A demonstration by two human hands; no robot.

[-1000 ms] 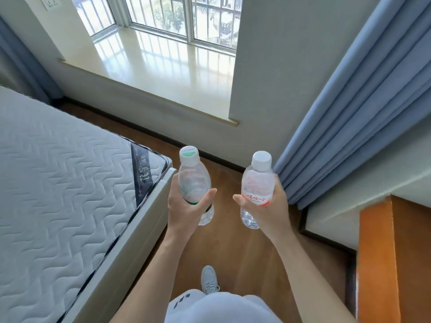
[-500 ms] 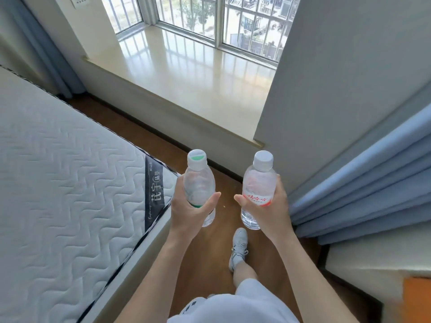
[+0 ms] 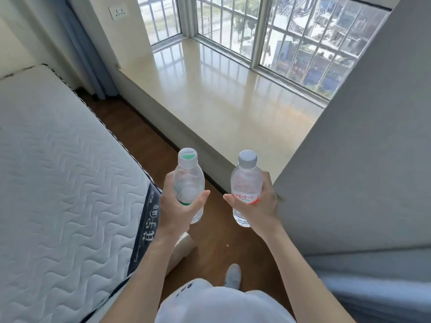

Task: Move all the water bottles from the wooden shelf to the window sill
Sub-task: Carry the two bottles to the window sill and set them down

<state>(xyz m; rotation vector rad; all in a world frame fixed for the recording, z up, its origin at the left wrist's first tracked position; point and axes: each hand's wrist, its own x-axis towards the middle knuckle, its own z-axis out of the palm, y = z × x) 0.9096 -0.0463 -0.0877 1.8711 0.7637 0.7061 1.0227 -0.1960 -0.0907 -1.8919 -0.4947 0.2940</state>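
Clear plastic fills both hands in the head view. The left hand (image 3: 178,212) is wrapped around a clear plastic water bottle with a green-marked white cap (image 3: 188,183), thumb across the front, the bottle upright with a green band showing just above the thumb. The right hand (image 3: 258,206) is clamped on a second clear plastic water bottle with a plain white cap and a red-lettered label (image 3: 245,186), also upright. The two bottles are held side by side, near each other but not touching, above the brown wooden floor (image 3: 217,241).

Ahead of them lies the glossy cream stone window sill (image 3: 221,94), bare and reflecting the barred window (image 3: 291,36) behind it. Both bottles are short of the sill's front edge. A white quilted mattress with a dark label strip (image 3: 58,183) lies to the left, a grey wall (image 3: 361,148) stands to the right. A blue curtain (image 3: 86,50) hangs at the far left, beside a white wall socket (image 3: 118,11). One grey shoe (image 3: 233,275) shows on the floor below.
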